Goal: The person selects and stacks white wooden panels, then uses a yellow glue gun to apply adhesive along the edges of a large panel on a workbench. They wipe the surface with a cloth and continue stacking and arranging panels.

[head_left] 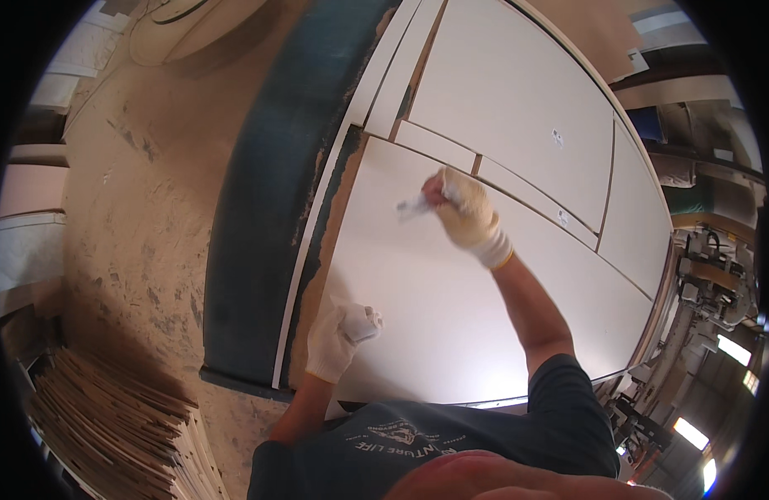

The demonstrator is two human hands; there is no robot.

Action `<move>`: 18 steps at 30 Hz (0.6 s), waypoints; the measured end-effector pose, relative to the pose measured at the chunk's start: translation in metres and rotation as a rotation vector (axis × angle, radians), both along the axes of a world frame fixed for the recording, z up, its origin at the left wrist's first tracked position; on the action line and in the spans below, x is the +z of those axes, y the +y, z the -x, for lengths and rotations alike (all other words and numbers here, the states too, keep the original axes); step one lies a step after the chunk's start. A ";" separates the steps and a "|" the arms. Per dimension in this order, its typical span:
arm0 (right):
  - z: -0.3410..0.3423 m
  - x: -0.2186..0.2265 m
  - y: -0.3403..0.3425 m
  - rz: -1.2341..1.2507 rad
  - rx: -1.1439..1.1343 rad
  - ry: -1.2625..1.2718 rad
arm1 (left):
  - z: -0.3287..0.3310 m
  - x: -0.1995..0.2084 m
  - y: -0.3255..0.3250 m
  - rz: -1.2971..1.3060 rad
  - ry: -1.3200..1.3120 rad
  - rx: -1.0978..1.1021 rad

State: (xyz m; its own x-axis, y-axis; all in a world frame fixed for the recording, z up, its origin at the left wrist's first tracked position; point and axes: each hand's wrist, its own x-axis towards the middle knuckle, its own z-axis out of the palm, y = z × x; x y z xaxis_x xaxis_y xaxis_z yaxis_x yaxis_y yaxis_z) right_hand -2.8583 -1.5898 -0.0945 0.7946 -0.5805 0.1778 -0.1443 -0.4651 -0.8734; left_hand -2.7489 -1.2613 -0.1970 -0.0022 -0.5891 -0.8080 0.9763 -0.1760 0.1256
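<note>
My right hand [466, 208], in a cream knit glove with bare fingertips, is raised over a large white panel [426, 308]. Pinched in its fingers is a small pale label-like piece [414, 207], smeared by motion. My left hand [338, 337], gloved too, is curled closed near the panel's left edge. Something whitish seems to be in its fingers, but I cannot make out what. Beyond my right hand lie more white cut panels [509, 92] and narrow strips [434, 145], with thin gaps between them. Small printed labels [558, 138] are stuck on some.
A dark belt-like surface [263, 217] runs along the left of the panels. Past it is a dusty, scuffed floor [142, 200]. Stacked thin boards [122, 425] stand at the lower left. Machinery [709, 283] lines the right side.
</note>
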 end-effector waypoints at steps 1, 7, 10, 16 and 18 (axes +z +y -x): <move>-0.013 -0.002 -0.053 0.125 -0.066 0.195 | -0.002 -0.008 0.006 0.081 -0.010 0.000; -0.114 -0.047 -0.232 0.407 0.065 0.791 | 0.004 -0.026 0.028 0.050 0.106 -0.078; -0.129 -0.058 -0.240 0.450 0.091 0.937 | 0.004 -0.021 0.029 0.138 -0.400 -0.335; -0.132 -0.062 -0.233 0.438 0.069 0.948 | -0.007 -0.008 0.024 0.044 -0.165 -0.319; -0.133 -0.061 -0.232 0.448 0.075 0.903 | -0.008 -0.006 0.023 0.030 -0.018 -0.205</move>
